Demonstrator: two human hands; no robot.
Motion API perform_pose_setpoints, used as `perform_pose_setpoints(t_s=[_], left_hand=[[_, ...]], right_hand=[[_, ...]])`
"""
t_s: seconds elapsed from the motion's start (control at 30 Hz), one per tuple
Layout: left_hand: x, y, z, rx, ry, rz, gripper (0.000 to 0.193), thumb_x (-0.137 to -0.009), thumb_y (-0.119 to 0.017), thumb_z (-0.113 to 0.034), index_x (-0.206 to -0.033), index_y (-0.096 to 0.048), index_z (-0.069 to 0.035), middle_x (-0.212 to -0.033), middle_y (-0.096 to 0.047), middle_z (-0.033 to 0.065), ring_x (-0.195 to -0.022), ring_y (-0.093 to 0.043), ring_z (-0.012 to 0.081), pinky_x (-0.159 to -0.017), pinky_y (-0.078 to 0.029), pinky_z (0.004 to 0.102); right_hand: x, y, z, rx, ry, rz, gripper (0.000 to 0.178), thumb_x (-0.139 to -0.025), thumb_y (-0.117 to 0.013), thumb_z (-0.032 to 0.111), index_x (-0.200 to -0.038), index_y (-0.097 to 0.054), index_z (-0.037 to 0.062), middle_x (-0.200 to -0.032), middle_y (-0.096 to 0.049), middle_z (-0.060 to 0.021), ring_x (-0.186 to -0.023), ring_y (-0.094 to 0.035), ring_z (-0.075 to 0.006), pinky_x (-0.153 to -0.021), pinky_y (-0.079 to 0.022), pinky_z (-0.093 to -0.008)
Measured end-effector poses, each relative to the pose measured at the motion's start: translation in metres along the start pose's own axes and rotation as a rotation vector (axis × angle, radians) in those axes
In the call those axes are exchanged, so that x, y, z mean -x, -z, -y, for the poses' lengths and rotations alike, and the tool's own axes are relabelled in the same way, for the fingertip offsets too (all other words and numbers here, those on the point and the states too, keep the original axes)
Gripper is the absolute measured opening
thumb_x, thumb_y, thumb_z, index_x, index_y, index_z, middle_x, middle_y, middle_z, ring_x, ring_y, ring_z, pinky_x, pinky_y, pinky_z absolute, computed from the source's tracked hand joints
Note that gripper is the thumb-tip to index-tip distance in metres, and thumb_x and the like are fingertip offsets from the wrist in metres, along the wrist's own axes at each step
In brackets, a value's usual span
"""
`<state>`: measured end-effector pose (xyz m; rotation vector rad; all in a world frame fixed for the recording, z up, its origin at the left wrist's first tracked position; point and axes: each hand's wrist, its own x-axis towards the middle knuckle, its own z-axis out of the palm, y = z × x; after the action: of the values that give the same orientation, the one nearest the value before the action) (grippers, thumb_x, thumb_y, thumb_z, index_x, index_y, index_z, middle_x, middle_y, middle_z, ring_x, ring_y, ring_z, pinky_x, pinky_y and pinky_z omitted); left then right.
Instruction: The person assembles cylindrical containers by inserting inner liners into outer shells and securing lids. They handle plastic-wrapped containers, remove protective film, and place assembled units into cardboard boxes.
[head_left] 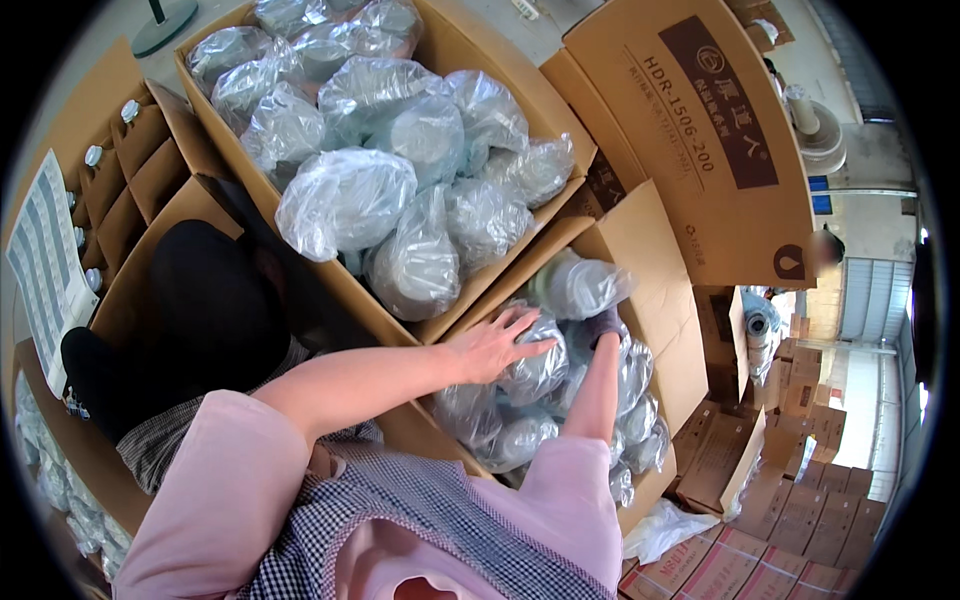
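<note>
A cardboard box point(650, 300) in front of me holds several clear-plastic-wrapped items. My left hand point(490, 350) reaches over its left side, fingers spread, touching a shiny wrapped bundle point(535, 368). My right hand point(604, 324), which looks covered by a dark glove, is down inside the same box. Its fingers are mostly hidden, so I cannot tell whether it grips anything. Just beyond it lies a pale, rounded item in clear plastic point(580, 287). What is inside the wrapping cannot be made out clearly.
A larger carton point(545, 105) full of plastic-wrapped items stands to the far left. Left of it, a divided box point(175, 105) holds white-capped items, with a printed sheet point(45, 270) beside it. A tall cardboard flap point(700, 150) rises beyond; stacked cartons point(800, 520) stand at right.
</note>
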<state>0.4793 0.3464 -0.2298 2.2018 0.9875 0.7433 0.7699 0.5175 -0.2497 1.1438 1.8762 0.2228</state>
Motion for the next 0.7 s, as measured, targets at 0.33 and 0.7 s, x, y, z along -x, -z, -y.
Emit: perform_pose_setpoints(t_s=[0.33, 0.7], left_hand=[[-0.024, -0.003, -0.010, -0.564, -0.261, -0.032, 0.055, -0.079, -0.066, -0.033, -0.125, -0.051, -0.006, -0.139, -0.041, 0.0252, -0.124, -0.043, 0.0448, -0.102, -0.036, 0.0605], [-0.040, 0.009, -0.045, -0.456, 0.039, 0.002, 0.077, -0.068, -0.076, -0.042, -0.133, -0.048, -0.013, -0.118, -0.046, 0.0281, -0.110, -0.045, 0.0385, -0.088, -0.040, 0.0517]], right_hand=[[-0.029, -0.056, 0.009, -0.129, -0.030, -0.182, 0.057, -0.094, -0.044, 0.041, -0.144, -0.042, 0.0141, -0.151, -0.039, -0.0070, -0.140, -0.033, -0.0263, -0.115, -0.025, -0.0420], [-0.012, -0.051, 0.021, -1.018, -0.171, -0.705, 0.034, -0.083, -0.056, 0.015, -0.114, -0.064, 0.0038, -0.112, -0.066, -0.0155, -0.112, -0.057, -0.0326, -0.097, -0.043, -0.0423]])
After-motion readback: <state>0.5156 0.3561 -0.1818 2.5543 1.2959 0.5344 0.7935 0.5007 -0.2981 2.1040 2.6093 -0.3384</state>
